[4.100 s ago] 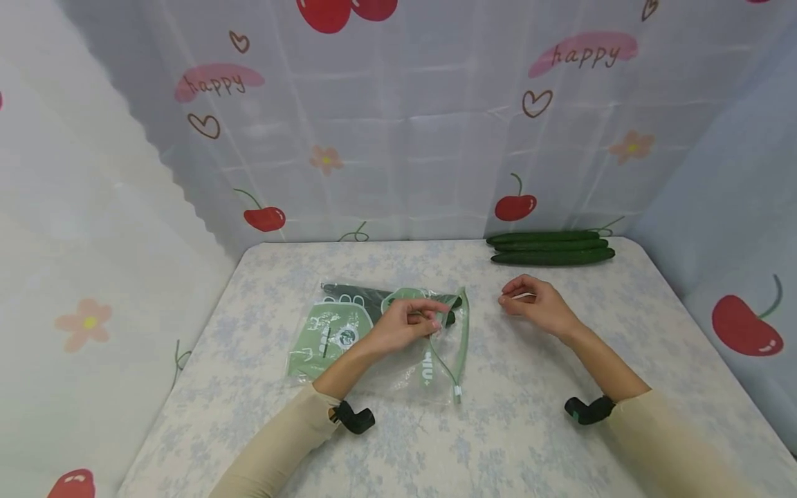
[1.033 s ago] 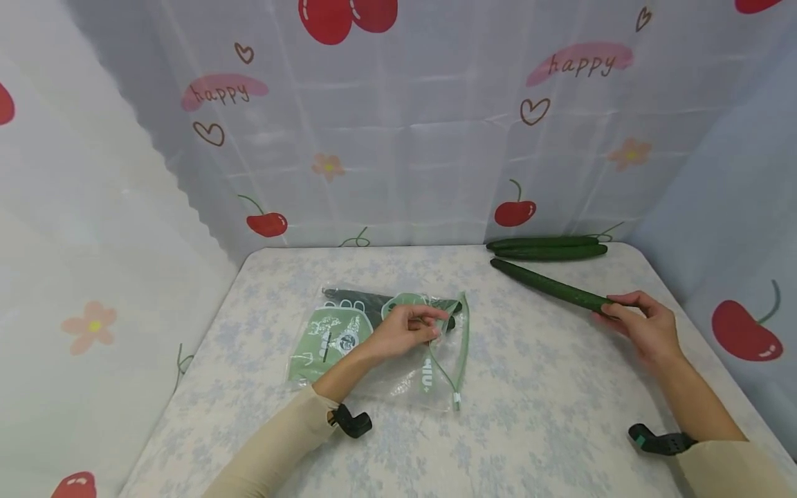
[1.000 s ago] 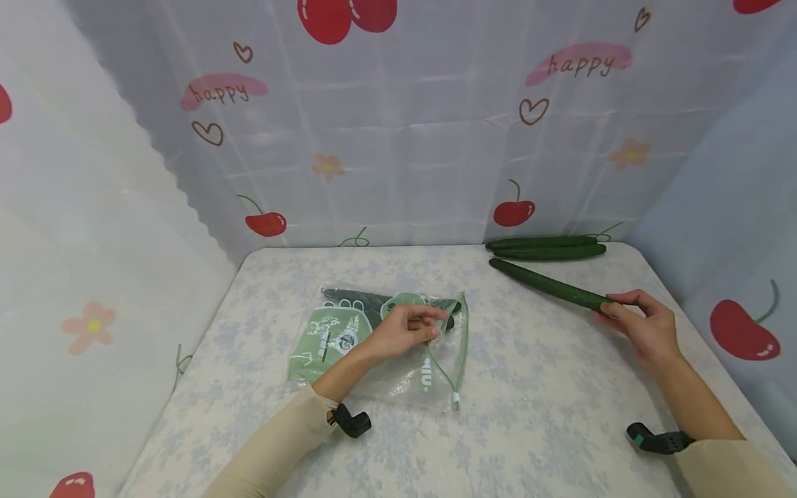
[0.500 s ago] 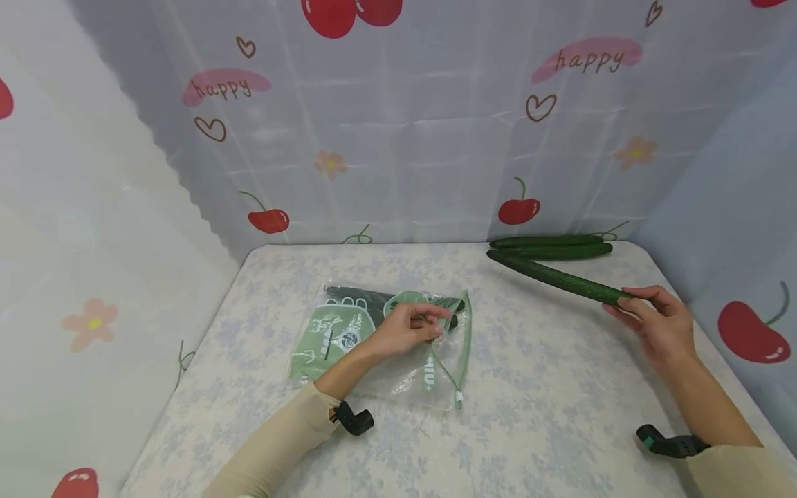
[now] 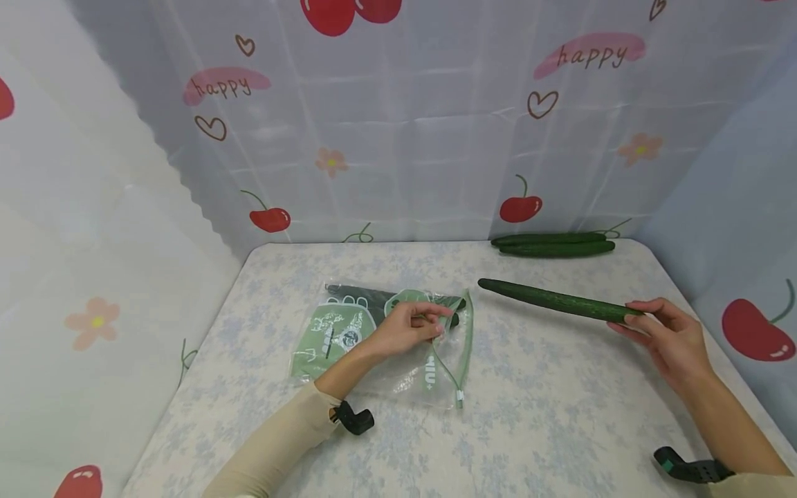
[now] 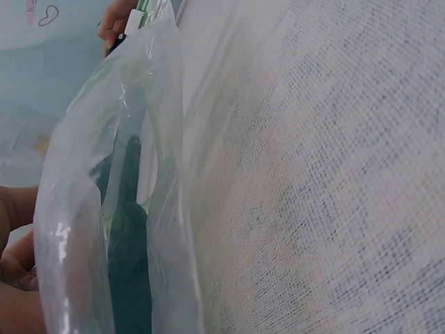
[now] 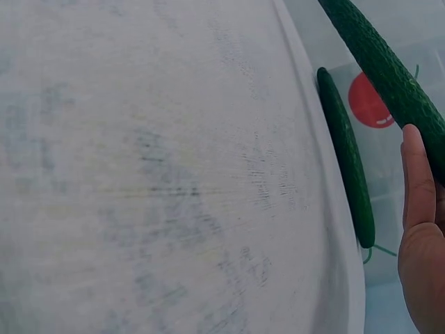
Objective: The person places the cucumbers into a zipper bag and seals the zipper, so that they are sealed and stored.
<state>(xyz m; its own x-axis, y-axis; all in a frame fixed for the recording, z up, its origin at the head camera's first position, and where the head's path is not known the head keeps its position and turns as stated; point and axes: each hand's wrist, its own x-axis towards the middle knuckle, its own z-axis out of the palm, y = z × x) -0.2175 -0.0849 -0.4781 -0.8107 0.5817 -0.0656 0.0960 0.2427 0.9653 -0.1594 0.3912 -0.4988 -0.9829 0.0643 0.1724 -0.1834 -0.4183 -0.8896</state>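
In the head view a clear zip bag (image 5: 405,387) with green print and a green slider strip lies left of centre. Dark cucumbers (image 6: 129,257) show through its film in the left wrist view. My left hand (image 5: 401,330) pinches the bag's film near its mouth, holding it parted. On the right, my right hand (image 5: 675,346) grips one end of a long green cucumber (image 5: 554,300). Its free end points left toward the bag, and a shadow falls on the cloth below. The right wrist view shows fingers (image 7: 417,181) along this cucumber.
Two more cucumbers (image 5: 557,249) lie side by side at the table's back right edge. A pale flowered cloth (image 5: 529,415) covers the table. Behind it hangs a curtain (image 5: 423,138) printed with cherries and hearts.
My right hand has taken one cucumber from the back group, drawn it right and toward me, and swung its far end away from the others. The left hand stays at the bag.
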